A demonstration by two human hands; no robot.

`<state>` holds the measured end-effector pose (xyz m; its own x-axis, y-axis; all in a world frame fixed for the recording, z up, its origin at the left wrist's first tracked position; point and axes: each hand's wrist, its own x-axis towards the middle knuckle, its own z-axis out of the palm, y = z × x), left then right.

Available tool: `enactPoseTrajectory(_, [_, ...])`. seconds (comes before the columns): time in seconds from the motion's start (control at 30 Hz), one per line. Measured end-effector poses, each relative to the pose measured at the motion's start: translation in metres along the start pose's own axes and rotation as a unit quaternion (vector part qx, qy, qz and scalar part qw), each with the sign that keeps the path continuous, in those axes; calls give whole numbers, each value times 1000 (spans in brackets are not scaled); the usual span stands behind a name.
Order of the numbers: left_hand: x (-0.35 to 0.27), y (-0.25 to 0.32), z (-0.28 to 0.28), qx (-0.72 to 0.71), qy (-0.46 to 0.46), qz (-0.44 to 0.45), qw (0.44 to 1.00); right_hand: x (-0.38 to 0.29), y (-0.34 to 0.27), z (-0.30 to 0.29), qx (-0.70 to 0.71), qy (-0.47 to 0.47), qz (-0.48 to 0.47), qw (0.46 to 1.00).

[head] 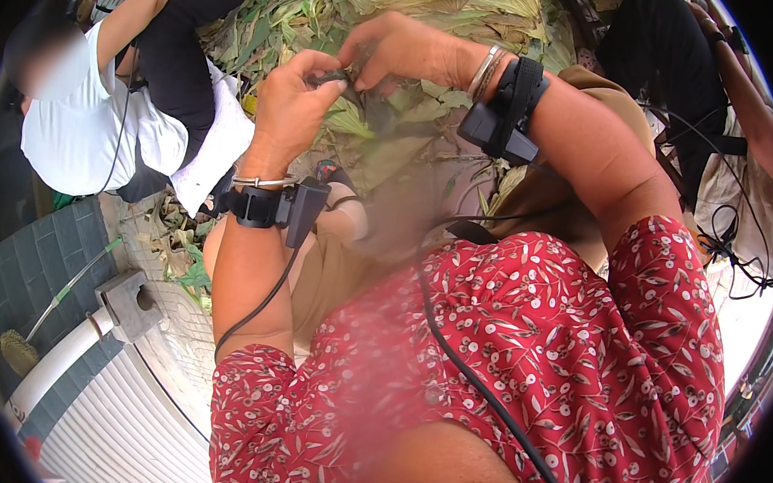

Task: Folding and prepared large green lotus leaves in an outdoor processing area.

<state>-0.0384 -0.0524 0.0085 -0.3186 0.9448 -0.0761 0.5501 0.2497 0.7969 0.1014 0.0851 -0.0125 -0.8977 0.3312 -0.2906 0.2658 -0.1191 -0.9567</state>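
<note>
My left hand [292, 106] pinches a small dark item [330, 77], perhaps the stem end of a leaf, between thumb and fingers. Close on its right, my right hand [408, 53] is bent with its fingertips almost meeting the left ones; a blur over it hides whether it grips anything. Below and behind both hands lies a heap of loose green and yellowing leaves [277, 22]. Broad, flattened pale leaves [447, 3] are layered at the top middle. A bracelet and a strapped black device sit on each wrist.
A person in a white shirt [68, 132] sits at left; another person in dark trousers [662, 79] is at right. Black cables run along my arms and body. At lower left are a white pipe [60, 361], a grey block [131, 305] and a long-handled brush [19, 352].
</note>
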Motion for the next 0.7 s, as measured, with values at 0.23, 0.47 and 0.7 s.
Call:
enactPoseTrajectory(0.23, [5,3,4,-96,-1,-9,995,-5,-10,5,6,16,58,998])
enactPoseTrajectory(0.47, [9,5,-14,-363,82,-74,925,-6,-8,6,13,10,15,1000])
enactPoseTrajectory(0.7, [18,7,-4,-432,89,-15,897,-1,-1,14,40,-109,12,993])
